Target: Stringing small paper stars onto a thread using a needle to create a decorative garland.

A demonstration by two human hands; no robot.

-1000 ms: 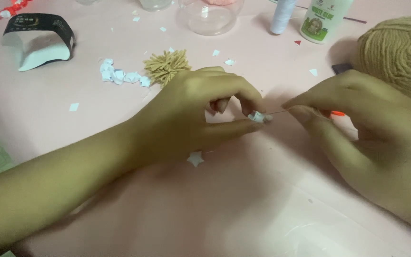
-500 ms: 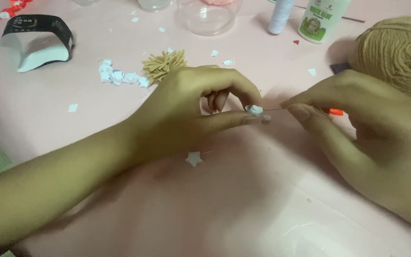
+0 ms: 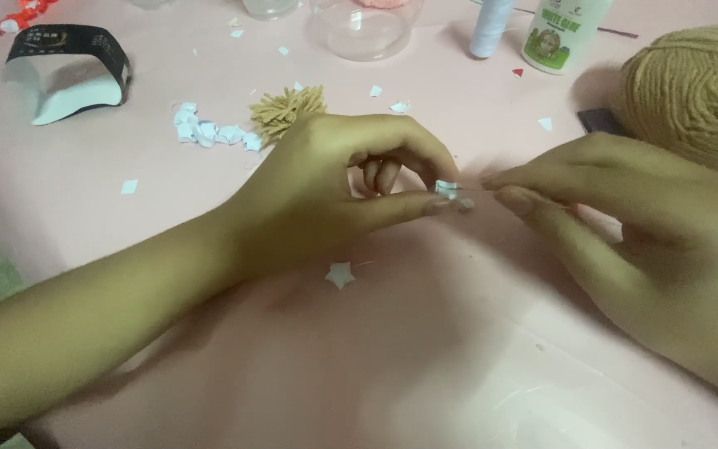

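My left hand (image 3: 334, 191) pinches a tiny pale blue folded paper star (image 3: 448, 190) between thumb and forefinger, just above the pink table (image 3: 85, 216). My right hand (image 3: 625, 224) meets it from the right, its fingertips closed together and touching the star; whatever thin thing they hold is hidden. A finished white paper star (image 3: 340, 274) lies on the table below my left wrist.
A row of small pale paper stars (image 3: 209, 133) and a tan yarn tassel (image 3: 284, 108) lie behind my left hand. A tan yarn ball (image 3: 700, 100) sits far right. A glass jar (image 3: 363, 25), a glue bottle (image 3: 563, 33), a thread spool (image 3: 490, 25) and a black-and-white band (image 3: 64, 71) stand at the back.
Both hands stay pressed together at the star. The orange tip seen by my right fingers earlier is now hidden. The view has shifted slightly.
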